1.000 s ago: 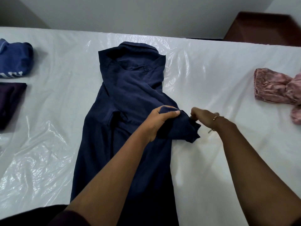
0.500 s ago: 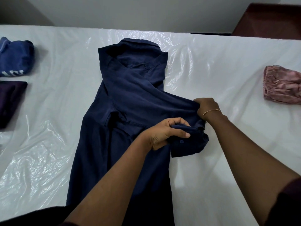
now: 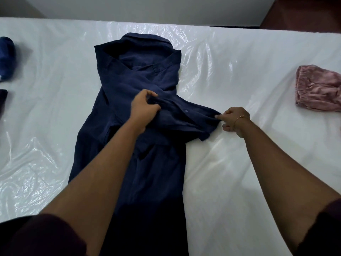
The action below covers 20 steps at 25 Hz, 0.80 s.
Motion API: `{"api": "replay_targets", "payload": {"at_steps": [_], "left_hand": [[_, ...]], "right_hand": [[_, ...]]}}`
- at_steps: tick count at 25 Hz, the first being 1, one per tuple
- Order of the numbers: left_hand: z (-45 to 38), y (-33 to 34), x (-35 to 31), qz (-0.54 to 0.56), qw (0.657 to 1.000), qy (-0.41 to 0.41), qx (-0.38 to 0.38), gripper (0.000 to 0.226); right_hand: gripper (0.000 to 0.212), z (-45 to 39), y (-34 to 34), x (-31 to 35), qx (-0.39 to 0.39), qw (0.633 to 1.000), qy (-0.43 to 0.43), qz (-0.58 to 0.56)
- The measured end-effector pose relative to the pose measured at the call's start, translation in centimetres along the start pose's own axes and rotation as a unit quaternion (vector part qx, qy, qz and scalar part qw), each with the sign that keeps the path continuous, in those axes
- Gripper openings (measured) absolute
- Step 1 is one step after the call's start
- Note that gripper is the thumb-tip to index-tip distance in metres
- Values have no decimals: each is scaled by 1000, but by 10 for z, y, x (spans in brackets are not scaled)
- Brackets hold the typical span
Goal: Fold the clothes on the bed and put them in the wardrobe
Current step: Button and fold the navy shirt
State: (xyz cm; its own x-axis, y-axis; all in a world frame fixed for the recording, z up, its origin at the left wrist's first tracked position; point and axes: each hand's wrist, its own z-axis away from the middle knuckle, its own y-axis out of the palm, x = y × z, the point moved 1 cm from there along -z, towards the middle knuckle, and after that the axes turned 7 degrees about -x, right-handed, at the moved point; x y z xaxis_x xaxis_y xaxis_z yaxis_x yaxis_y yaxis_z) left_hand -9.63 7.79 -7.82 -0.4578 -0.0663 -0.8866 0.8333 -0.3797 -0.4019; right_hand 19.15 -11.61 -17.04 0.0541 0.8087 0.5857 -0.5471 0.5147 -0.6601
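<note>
From my remote seat, I saw a navy shirt (image 3: 140,111) lying on a bed (image 3: 239,163) covered in clear plastic sheeting (image 3: 36,141). Its long axis ran from the near edge toward the far wall, with the collar (image 3: 145,39) pointing away and the hem toward the person. A sleeve (image 3: 186,119) lay folded crosswise over the shirt's middle, its cuff end sticking out to the right. The left hand (image 3: 144,106) pinched the sleeve cloth over the chest, thumb and fingers curled round a fold. The right hand (image 3: 233,119), a thin bracelet (image 3: 239,118) at its wrist, gripped the sleeve's end at the shirt's right edge, fingers clenched on the fabric. A pink garment (image 3: 319,91) lay bunched at the right edge of the bed, well apart from the shirt. A blue garment (image 3: 6,58) sat at the left edge, with a dark garment (image 3: 2,100) just nearer.
</note>
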Motion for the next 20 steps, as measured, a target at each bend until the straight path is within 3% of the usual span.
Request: {"api": "replay_targets", "payload": {"at_steps": [3,6,8,9,10,12,14,15,17,18,20], "left_hand": [[-18,-13,11,-213,964,123,-99,42],[-3,0,16,-313,860,351,-200,38],[15,25,24,-312,806,490,-114,34],[21,37,35,-353,791,498,-41,44],[25,45,48,-421,777,468,30,59],[27,50,72,-525,748,393,105,79],[24,51,76,-502,775,355,145,85],[22,50,68,-443,819,321,172,86],[18,39,43,-215,933,191,218,82],[15,29,32,-92,961,139,221,77],[15,7,14,42,971,127,199,61]], "right_hand": [[73,21,-1,6,1,999,18,-43],[82,38,4,4,20,1000,-6,22],[64,44,18,4,30,999,-21,25],[50,48,27,6,33,999,-12,-10],[45,53,36,7,38,997,12,-67],[53,60,51,8,55,978,79,-186],[34,73,55,18,47,951,127,-279],[24,78,55,26,37,937,142,-316],[34,86,58,52,46,901,143,-407],[41,92,62,71,66,881,129,-450],[53,105,76,117,102,876,67,-467]]}}
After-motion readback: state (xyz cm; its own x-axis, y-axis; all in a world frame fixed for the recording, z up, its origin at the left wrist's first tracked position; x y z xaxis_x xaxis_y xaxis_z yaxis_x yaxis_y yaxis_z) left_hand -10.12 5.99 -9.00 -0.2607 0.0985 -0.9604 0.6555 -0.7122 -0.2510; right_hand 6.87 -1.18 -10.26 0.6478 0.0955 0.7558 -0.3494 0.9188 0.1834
